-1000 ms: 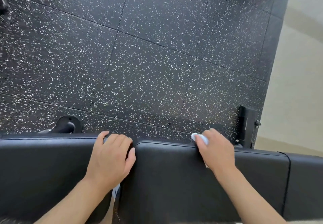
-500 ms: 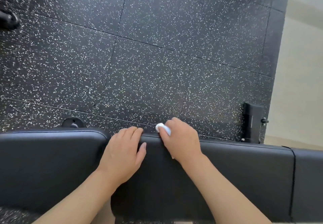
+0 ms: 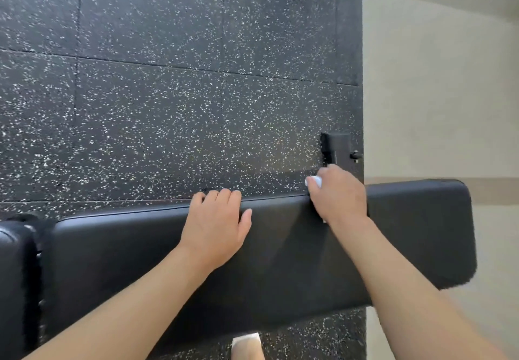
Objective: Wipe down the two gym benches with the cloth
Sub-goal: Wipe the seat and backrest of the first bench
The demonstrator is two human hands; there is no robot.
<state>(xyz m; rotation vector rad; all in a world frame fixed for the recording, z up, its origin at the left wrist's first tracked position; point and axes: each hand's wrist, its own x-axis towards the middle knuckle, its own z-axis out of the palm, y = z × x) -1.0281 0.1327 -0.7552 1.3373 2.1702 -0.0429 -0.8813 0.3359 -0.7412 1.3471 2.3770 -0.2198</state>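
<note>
A black padded gym bench [image 3: 280, 258] runs across the lower half of the view. Its long pad ends at the right, and a second pad section [image 3: 14, 275] starts at the far left. My right hand [image 3: 337, 196] grips a small pale blue cloth [image 3: 314, 181] and holds it against the far edge of the long pad. Only a corner of the cloth shows past my fingers. My left hand [image 3: 216, 222] rests flat on the pad, fingers over the far edge. Only this one bench is in view.
Black speckled rubber floor tiles [image 3: 168, 107] lie beyond the bench. A black bench foot [image 3: 337, 149] stands on the floor just past my right hand. Beige floor [image 3: 435, 93] begins at the right. A foot [image 3: 247, 345] shows under the bench at the bottom.
My right hand has slid the cloth to the right along the pad's far edge, away from my left hand. The view has shifted right, showing the pad's right end.
</note>
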